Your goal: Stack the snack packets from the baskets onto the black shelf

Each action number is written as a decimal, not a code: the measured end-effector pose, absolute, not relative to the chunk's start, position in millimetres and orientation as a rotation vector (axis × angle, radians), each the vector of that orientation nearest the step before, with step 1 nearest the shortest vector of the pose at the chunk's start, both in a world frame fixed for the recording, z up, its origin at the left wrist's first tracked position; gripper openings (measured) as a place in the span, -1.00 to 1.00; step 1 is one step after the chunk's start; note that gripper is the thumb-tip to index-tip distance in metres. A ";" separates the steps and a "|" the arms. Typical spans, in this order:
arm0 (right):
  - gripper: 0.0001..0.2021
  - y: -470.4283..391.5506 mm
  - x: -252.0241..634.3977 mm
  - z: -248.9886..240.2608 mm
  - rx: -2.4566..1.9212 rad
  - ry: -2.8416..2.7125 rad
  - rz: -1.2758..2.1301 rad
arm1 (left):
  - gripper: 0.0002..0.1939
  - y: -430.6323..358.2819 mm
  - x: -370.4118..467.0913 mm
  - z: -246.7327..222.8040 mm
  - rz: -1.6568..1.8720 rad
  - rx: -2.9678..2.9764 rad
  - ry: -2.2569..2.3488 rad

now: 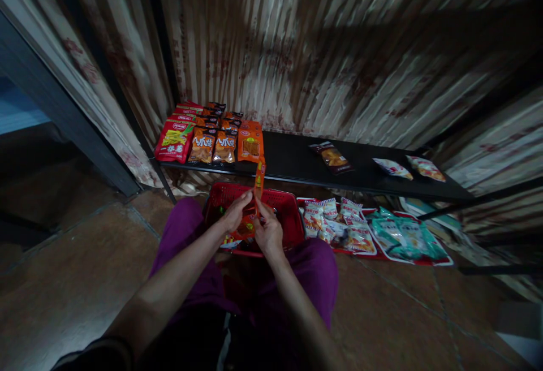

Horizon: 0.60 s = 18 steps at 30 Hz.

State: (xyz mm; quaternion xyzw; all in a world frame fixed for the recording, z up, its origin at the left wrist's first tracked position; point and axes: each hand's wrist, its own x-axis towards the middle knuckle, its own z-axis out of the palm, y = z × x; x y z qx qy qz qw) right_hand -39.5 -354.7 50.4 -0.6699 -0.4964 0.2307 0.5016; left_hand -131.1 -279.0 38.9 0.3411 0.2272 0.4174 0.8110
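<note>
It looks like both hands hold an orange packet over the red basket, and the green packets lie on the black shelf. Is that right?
Not quite: the green packets aren't on the black shelf. The head view shows them lower down, right of the white packets. The rest stands: left hand and right hand hold an orange packet over the red basket.

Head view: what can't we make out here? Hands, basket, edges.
All in the head view:
- Lower part of the upright orange packet: covered by the left hand and right hand.
- Full contents of the red basket: hidden by both hands and what they hold.
- Small print on the brown packet: too small and dim.
- Pale object, lower right: dim, cut off by the picture edge.
</note>
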 end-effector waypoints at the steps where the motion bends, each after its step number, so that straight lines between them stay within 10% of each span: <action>1: -0.47 -354.8 -42.4 50.2 -1.681 -1.267 0.475 | -0.56 -278.8 -131.8 38.5 0.896 0.728 0.490; 18: -0.62 -360.4 -54.5 41.9 -1.718 -1.473 0.411 | -0.69 -273.3 -139.1 25.8 1.005 0.611 0.895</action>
